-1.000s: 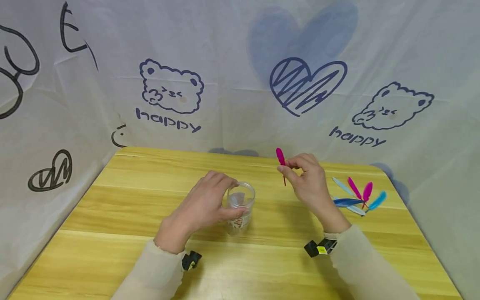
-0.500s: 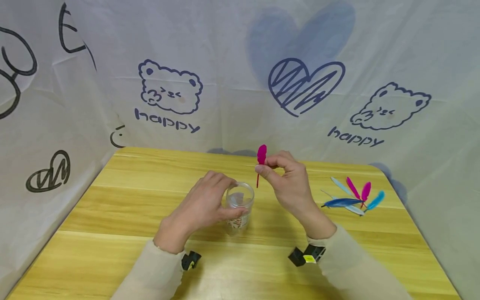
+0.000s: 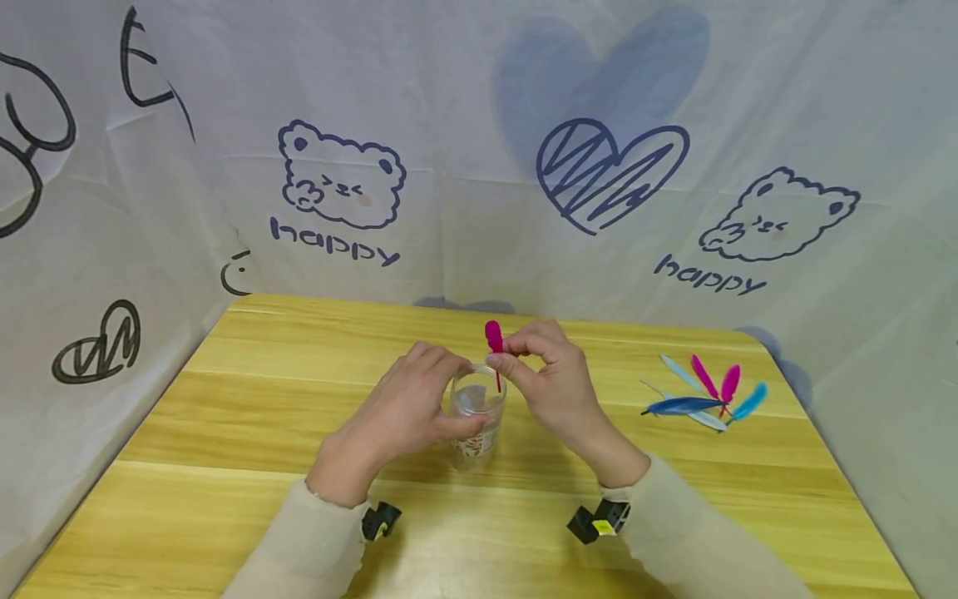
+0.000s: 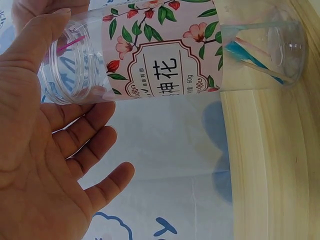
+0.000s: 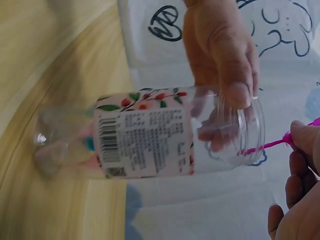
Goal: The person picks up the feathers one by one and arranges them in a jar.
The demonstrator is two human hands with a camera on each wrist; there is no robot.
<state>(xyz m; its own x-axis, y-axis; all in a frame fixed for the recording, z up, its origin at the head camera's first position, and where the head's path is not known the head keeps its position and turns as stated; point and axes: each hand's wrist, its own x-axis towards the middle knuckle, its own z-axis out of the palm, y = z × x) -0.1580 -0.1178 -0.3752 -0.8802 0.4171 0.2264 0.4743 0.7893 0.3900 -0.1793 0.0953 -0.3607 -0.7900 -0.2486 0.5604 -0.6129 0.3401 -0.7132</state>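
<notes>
A clear plastic jar [image 3: 479, 408] stands upright on the table, its label pink with printed flowers [image 4: 167, 50]. My left hand [image 3: 404, 408] grips the jar near its neck, thumb on one side and fingers on the other. Between thumb and forefinger, my right hand [image 3: 557, 391] pinches a magenta feather [image 3: 494, 336], plume up. Its thin quill [image 5: 267, 146] passes through the jar's open mouth in the right wrist view. Low inside the jar, a blue feather [image 4: 247, 56] and some paler pieces show through the wall.
Right of the hands, several loose feathers lie in a cluster: a dark blue feather [image 3: 684, 406], a bright blue feather [image 3: 751, 401], magenta and pale ones. White cloth [image 3: 464, 225] with drawings hangs behind the wooden table [image 3: 224, 416].
My right hand has moved left and then down with the magenta feather, bringing its quill from beside the jar into the mouth. The left hand has held still on the jar.
</notes>
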